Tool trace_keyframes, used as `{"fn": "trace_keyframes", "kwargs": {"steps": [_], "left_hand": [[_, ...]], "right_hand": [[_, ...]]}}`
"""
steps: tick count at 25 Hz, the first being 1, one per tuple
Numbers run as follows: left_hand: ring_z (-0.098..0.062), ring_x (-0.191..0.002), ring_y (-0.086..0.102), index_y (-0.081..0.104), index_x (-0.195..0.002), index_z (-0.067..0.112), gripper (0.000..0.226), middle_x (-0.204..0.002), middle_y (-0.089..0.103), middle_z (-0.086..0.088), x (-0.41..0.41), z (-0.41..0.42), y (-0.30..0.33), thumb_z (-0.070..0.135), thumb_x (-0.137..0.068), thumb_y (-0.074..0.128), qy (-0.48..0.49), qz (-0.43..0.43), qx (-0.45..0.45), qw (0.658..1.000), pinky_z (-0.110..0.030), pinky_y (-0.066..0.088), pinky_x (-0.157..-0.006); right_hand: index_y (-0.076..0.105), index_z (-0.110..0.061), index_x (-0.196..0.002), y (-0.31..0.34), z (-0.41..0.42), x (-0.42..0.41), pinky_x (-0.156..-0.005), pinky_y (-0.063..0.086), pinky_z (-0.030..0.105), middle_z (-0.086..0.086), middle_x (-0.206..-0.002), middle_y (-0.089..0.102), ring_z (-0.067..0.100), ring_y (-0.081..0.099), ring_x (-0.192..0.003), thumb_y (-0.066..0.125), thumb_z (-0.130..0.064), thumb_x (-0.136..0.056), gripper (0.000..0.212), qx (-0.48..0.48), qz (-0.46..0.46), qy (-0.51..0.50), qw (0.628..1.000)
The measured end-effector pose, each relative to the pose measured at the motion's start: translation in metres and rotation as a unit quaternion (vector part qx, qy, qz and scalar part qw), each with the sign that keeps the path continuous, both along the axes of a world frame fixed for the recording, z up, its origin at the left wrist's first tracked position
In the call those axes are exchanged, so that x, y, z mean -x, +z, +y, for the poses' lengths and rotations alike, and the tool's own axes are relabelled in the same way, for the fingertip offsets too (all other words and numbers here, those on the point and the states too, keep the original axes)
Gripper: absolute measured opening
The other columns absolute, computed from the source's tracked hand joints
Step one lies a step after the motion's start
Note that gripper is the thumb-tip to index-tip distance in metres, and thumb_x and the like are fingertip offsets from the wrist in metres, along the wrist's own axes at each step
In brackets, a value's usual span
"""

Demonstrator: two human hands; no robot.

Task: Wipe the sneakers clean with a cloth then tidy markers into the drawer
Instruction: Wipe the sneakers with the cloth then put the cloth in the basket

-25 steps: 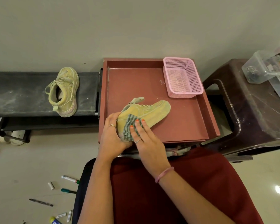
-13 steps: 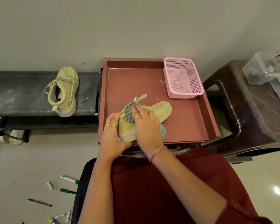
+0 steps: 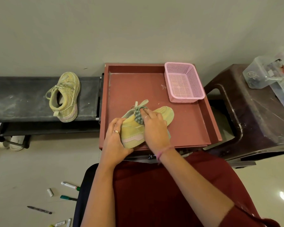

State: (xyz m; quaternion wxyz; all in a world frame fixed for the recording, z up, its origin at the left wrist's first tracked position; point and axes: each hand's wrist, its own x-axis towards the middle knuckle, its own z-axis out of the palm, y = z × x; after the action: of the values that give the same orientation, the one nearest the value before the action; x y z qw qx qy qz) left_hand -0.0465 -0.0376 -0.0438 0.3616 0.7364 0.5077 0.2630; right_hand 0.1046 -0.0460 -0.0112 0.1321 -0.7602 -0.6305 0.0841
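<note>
A yellow-green sneaker [image 3: 133, 131] lies on its side in the open red drawer [image 3: 187, 125], heel toward me. My left hand [image 3: 115, 138] grips its heel. My right hand [image 3: 154, 126] presses a grey-green checked cloth [image 3: 138, 116] against the sneaker's upper near the laces. The second sneaker [image 3: 65, 97] stands on the black bench [image 3: 23, 99] at the left. Several markers [image 3: 70, 185] lie scattered on the floor at the lower left.
A pink mesh basket [image 3: 184, 82] sits in the drawer's far right corner. A dark brown plastic stool [image 3: 256, 122] at the right carries clear containers [image 3: 269, 76]. White shoes [image 3: 11, 142] rest under the bench. My red-clothed lap fills the foreground.
My right hand slid the cloth from the sneaker's heel up toward the laces. My left hand kept its grip on the heel. The sneaker rolled slightly.
</note>
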Motion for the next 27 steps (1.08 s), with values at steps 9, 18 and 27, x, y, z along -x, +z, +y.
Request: {"fn": "trace_keyframes", "kwargs": {"steps": [9,18,27], "left_hand": [[0.005,-0.116,0.033,0.038,-0.136,0.021,0.098,-0.13,0.029,0.017,-0.001,0.0,-0.002,0.003,-0.051,0.084,-0.01,-0.001,0.005,1.0,0.001,0.03,-0.087],[0.0,-0.118,0.038,0.04,-0.134,0.024,0.096,-0.131,0.034,0.013,0.004,0.005,-0.006,0.005,-0.05,0.084,0.011,-0.011,0.022,1.0,-0.015,0.038,-0.092],[-0.005,-0.12,0.039,0.039,-0.132,0.029,0.099,-0.13,0.035,0.015,0.004,0.006,-0.005,0.002,-0.047,0.083,0.02,-0.011,0.029,0.999,-0.021,0.038,-0.091]], "right_hand": [[0.033,-0.014,-0.146,-0.02,-0.009,-0.053,-0.099,0.043,0.047,0.002,-0.151,0.033,0.027,0.031,-0.136,0.036,-0.003,-0.095,0.053,0.03,-0.051,-0.076,0.995],[0.029,-0.003,-0.145,-0.033,-0.066,0.002,-0.103,0.043,0.047,0.014,-0.149,0.036,0.035,0.029,-0.139,0.076,-0.003,-0.063,0.095,-0.011,-0.004,0.112,0.994],[0.019,-0.015,-0.151,-0.028,-0.01,-0.067,-0.108,-0.004,0.012,-0.005,-0.157,0.015,0.015,0.007,-0.146,0.046,0.025,-0.073,0.091,-0.017,0.08,-0.139,0.987]]}}
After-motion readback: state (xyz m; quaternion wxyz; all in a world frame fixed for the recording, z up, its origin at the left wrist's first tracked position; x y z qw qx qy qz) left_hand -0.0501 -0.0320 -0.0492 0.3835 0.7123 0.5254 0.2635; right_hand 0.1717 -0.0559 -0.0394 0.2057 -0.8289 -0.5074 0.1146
